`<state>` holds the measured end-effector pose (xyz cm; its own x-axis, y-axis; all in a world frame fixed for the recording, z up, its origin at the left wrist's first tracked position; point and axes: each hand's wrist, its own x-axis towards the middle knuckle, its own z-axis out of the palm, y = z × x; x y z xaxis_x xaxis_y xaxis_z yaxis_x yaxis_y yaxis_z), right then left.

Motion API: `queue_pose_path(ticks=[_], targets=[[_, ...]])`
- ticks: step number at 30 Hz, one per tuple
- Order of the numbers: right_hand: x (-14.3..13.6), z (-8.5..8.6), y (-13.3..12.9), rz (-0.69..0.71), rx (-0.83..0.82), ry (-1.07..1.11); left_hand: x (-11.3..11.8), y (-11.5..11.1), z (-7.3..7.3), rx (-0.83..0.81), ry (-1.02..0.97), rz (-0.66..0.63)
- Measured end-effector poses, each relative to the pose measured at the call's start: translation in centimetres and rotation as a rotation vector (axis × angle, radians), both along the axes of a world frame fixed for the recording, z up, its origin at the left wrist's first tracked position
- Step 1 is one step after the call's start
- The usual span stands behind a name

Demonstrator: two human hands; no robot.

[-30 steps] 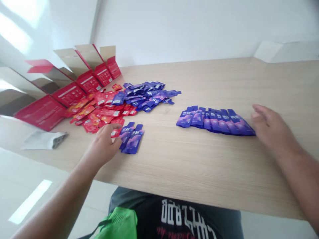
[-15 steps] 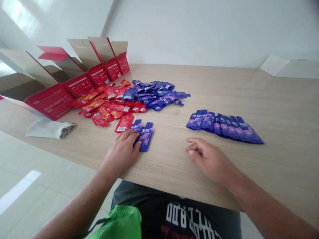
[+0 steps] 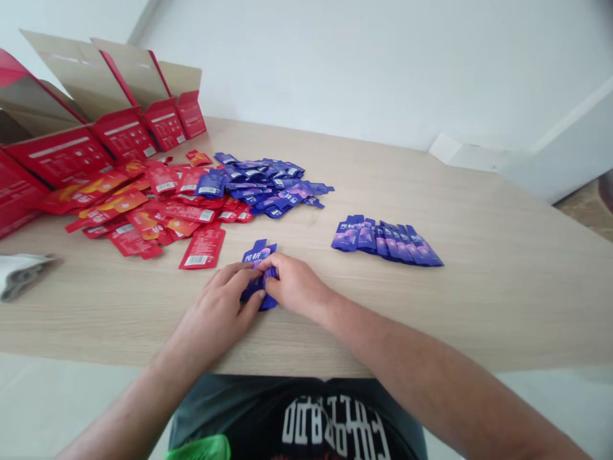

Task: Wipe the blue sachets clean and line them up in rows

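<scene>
Two overlapping purple pouches (image 3: pixel 253 257) lie on the table in front of me, their spout ends pointing away. My left hand (image 3: pixel 221 308) presses on them from the left, fingers and thumb closed about the left pouch. From the right, my right hand (image 3: pixel 297 287) pinches the right pouch between thumb and fingers; my fingertips cover part of both. A single red pouch (image 3: pixel 204 246) rests just beyond my left hand. Over to the right, several purple pouches (image 3: pixel 383 244) form an overlapping row.
A heap of purple pouches (image 3: pixel 275 188) sits at the back, touching a heap of red pouches (image 3: pixel 138 214). Open red cartons (image 3: pixel 125 135) stand along the left. A grey-white cloth (image 3: pixel 22 271) lies at the left edge, and a white paper piece (image 3: pixel 460 153) is by the wall.
My right hand has moved left from beside the purple row and now pinches the right pouch. The left hand stays on the pouches. The view has turned to the right.
</scene>
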<state>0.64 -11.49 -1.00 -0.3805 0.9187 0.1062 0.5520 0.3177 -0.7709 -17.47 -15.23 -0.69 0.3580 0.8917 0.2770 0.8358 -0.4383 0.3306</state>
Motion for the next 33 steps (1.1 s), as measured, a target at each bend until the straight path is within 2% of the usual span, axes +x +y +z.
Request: queue_pose_path(ticks=[3,6,8,11,14,16,18,20,24,29,33], targets=[[2.3,1.2,-1.2,-0.053,0.079,-0.006,0.3,0.6,-0.3,-0.001,0.105,-0.022],[7.0,3.2,-2.9,-0.113,0.128,0.011,1.0,1.3,-0.2,0.011,0.218,-0.044],[11.7,4.4,-3.8,-0.192,0.170,-0.001,1.8,1.9,0.1,0.020,0.284,-0.050],[20.7,5.3,-3.9,-0.393,0.265,0.056,3.2,3.3,0.5,0.046,0.387,-0.068],[30.1,4.8,-2.6,-0.600,0.232,0.088,4.9,5.4,0.5,0.076,0.480,-0.071],[35.1,3.7,-1.4,-0.665,0.081,0.112,6.2,7.1,0.6,0.088,0.523,-0.071],[38.5,2.3,-0.4,-0.685,-0.100,0.113,7.5,8.8,0.7,0.088,0.546,-0.086],[40.2,0.9,0.5,-0.670,-0.182,0.057,8.9,10.2,1.0,0.089,0.548,-0.105],[41.0,-1.0,1.7,-0.576,-0.066,-0.184,11.1,11.9,1.4,0.093,0.496,-0.113],[40.7,-1.7,2.4,-0.542,0.058,-0.460,13.8,12.2,1.5,0.088,0.309,-0.129],[40.8,-2.0,2.0,-0.573,0.098,-0.539,16.5,12.3,1.4,0.056,0.237,-0.220]])
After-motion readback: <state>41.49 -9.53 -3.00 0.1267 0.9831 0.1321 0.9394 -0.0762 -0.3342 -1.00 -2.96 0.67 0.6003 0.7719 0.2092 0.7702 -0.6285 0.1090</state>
